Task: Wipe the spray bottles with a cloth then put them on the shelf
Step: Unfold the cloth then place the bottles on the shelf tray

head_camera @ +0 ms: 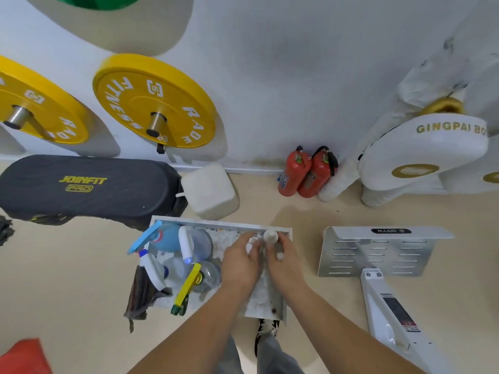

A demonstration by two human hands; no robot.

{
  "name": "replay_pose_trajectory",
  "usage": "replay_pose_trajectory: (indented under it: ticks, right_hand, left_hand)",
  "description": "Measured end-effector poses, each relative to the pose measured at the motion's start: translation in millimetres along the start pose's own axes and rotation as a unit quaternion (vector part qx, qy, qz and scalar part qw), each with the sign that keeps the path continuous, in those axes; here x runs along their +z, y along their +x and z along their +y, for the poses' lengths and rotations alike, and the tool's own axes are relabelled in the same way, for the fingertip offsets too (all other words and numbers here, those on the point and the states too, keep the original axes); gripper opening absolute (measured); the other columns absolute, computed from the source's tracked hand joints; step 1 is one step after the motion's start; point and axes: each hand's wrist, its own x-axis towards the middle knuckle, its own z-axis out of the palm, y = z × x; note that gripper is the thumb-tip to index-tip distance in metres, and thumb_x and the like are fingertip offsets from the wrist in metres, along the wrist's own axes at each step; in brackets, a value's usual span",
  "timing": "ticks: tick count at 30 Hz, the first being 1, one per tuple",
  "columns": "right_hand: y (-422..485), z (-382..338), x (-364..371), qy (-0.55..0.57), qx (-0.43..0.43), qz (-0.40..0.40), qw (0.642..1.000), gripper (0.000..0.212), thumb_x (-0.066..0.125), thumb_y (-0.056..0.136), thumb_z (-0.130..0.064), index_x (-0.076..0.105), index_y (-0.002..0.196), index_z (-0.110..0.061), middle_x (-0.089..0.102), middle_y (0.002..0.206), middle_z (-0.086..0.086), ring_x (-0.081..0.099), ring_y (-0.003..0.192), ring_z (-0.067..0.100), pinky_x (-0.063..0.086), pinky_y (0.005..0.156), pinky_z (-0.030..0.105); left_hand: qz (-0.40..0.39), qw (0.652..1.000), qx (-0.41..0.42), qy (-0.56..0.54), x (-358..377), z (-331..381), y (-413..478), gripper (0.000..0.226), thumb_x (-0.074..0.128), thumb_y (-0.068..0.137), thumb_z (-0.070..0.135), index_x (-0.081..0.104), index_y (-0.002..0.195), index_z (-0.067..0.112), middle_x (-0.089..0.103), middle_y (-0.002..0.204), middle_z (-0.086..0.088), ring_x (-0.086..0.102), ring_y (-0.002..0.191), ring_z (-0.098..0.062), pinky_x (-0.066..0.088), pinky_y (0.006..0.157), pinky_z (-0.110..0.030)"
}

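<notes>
A small white spray bottle point(270, 235) stands upright over the right end of a white shelf tray point(221, 222). My right hand point(285, 261) is wrapped around its body. My left hand point(241, 261) presses a white cloth point(252, 245) against the bottle's left side. More of the white cloth lies in the tray below my wrists. At the tray's left end lie another spray bottle with a blue and white head point(151, 264), a blue bottle point(167, 237) and a white roller-shaped bottle point(185, 245).
A yellow and green clip point(186, 288), clear lids and a dark rag point(141, 292) crowd the tray's left. A dark bench pad point(86, 187), a white block point(210, 188), two red fire extinguishers point(305, 172) and a metal machine base point(378, 252) surround it on the beige floor.
</notes>
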Motion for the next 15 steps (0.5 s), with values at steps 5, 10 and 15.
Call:
replay_pose_trajectory:
  ticks: [5, 10, 15]
  right_hand:
    - [-12, 4, -12, -0.119, 0.057, -0.018, 0.991, 0.063, 0.036, 0.097, -0.071, 0.047, 0.146, -0.034, 0.045, 0.144, 0.008, 0.049, 0.126, 0.030, 0.041, 0.109, 0.044]
    - [-13, 4, -21, -0.080, 0.068, -0.057, 0.993, 0.051, 0.045, 0.102, -0.059, 0.053, 0.143, -0.030, 0.037, 0.147, 0.012, 0.050, 0.101, 0.021, 0.049, 0.106, 0.045]
    - [-12, 12, -16, -0.056, 0.053, -0.065, 0.995, 0.049, 0.054, 0.102, -0.053, 0.057, 0.141, -0.023, 0.041, 0.147, 0.007, 0.050, 0.105, 0.019, 0.046, 0.095, 0.035]
  left_hand:
    - [0.023, 0.999, -0.034, 0.006, 4, -10, -11, 0.055, 0.045, 0.106, 0.052, 0.047, 0.152, 0.022, 0.065, 0.141, -0.009, 0.060, 0.130, -0.031, 0.048, 0.107, -0.040]
    - [0.003, 0.997, -0.076, -0.012, 7, -18, -21, 0.064, 0.043, 0.106, 0.057, 0.043, 0.157, 0.019, 0.053, 0.153, -0.013, 0.055, 0.137, -0.031, 0.045, 0.109, -0.038]
    - [-0.022, 0.994, -0.081, -0.076, 12, -24, -21, 0.062, 0.050, 0.108, 0.046, 0.037, 0.160, 0.014, 0.045, 0.161, -0.009, 0.046, 0.147, -0.027, 0.038, 0.114, -0.034]
